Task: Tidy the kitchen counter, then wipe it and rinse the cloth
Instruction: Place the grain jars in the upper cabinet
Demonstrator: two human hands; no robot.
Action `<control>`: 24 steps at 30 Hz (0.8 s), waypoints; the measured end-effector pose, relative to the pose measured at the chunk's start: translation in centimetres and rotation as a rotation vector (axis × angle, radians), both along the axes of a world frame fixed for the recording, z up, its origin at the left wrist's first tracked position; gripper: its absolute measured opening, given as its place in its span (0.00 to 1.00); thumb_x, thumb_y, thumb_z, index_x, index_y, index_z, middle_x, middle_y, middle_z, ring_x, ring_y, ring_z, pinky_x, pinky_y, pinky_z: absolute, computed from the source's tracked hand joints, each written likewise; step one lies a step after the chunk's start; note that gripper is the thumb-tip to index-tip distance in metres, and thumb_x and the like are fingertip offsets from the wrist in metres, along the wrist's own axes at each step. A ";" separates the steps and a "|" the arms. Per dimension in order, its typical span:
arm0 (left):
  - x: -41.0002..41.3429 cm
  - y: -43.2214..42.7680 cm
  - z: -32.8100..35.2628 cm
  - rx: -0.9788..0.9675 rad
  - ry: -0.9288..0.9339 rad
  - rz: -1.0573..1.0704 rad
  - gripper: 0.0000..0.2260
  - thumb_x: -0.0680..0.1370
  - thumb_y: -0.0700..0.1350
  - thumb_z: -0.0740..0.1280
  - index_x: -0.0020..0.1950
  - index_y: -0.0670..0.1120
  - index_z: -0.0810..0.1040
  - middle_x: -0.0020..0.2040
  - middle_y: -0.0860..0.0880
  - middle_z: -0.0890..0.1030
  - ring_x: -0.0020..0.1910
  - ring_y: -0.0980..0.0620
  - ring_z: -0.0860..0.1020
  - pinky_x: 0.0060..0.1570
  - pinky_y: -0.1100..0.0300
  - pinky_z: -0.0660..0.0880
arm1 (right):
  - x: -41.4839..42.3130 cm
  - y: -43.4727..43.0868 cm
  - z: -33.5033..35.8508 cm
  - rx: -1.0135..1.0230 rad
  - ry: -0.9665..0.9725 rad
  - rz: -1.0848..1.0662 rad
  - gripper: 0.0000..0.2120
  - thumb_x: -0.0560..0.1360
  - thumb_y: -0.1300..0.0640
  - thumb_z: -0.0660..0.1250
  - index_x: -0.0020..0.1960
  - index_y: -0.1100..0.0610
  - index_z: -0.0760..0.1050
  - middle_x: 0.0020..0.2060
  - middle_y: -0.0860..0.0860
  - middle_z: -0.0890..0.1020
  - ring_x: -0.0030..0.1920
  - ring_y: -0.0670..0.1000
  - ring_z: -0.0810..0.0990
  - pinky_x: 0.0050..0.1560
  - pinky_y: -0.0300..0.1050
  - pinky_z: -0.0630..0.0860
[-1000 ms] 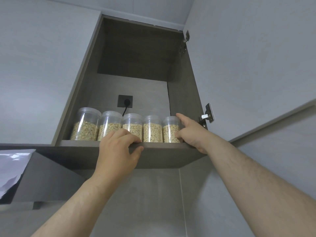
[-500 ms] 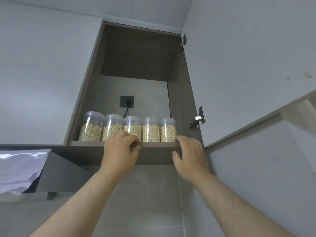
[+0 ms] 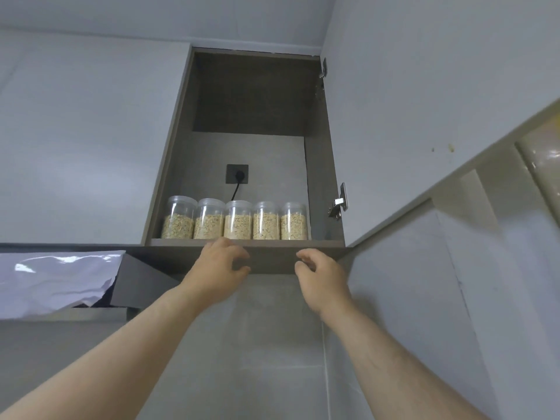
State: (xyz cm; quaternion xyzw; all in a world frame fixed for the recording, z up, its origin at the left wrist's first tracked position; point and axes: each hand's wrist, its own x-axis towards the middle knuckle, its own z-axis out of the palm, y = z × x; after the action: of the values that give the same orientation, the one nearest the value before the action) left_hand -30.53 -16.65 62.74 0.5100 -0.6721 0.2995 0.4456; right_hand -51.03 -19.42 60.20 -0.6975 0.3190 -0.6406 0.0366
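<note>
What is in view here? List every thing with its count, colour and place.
cupboard: one, dark grey-brown inside, open, high on the wall
jars: five, clear with beige grain, in a row on its floor
door: one, pale grey, swung open at right
hinges: two, silver, on the door's inner edge
socket: one, black, back wall above the jars, black cable plugged in
sheet: one, white, crumpled, lower left
left hand: bare, at the cupboard's front edge, holding nothing
right hand: bare, beside it, holding nothing

We log five jars (image 3: 238,221) standing side by side along the shelf (image 3: 324,243) front, barring reach behind them. Above their lids the cabinet (image 3: 251,92) is free. The open door (image 3: 424,116) walls off the right, and its hinge (image 3: 338,204) juts inward.
</note>
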 end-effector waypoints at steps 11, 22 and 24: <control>-2.1 9.7 -4.5 0.130 -0.065 -0.132 0.13 0.78 0.49 0.65 0.62 0.53 0.77 0.52 0.60 0.77 0.50 0.63 0.77 0.53 0.63 0.76 | -3.1 10.8 -2.5 -0.166 -0.398 0.273 0.12 0.79 0.63 0.62 0.54 0.48 0.77 0.52 0.44 0.82 0.52 0.39 0.80 0.60 0.47 0.77; -0.5 18.2 -6.0 0.154 -0.224 -0.293 0.05 0.74 0.60 0.63 0.50 0.67 0.73 0.50 0.67 0.76 0.51 0.69 0.74 0.51 0.71 0.73 | -11.1 22.8 -1.3 -0.407 -0.680 -0.023 0.20 0.73 0.54 0.67 0.64 0.50 0.68 0.55 0.45 0.78 0.56 0.50 0.80 0.56 0.48 0.76; 0.3 19.3 -6.5 0.171 -0.231 -0.307 0.09 0.69 0.66 0.59 0.48 0.70 0.72 0.50 0.66 0.76 0.50 0.67 0.75 0.51 0.69 0.73 | -12.2 24.8 -0.3 -0.390 -0.724 -0.015 0.24 0.69 0.49 0.66 0.65 0.49 0.68 0.56 0.45 0.78 0.57 0.51 0.80 0.57 0.50 0.76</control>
State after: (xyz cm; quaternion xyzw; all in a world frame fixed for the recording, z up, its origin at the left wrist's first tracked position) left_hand -30.23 2.61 56.22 0.4000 -0.8114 0.2264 0.3612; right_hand -63.20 5.37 59.93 -0.4187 0.1632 -0.8933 0.0089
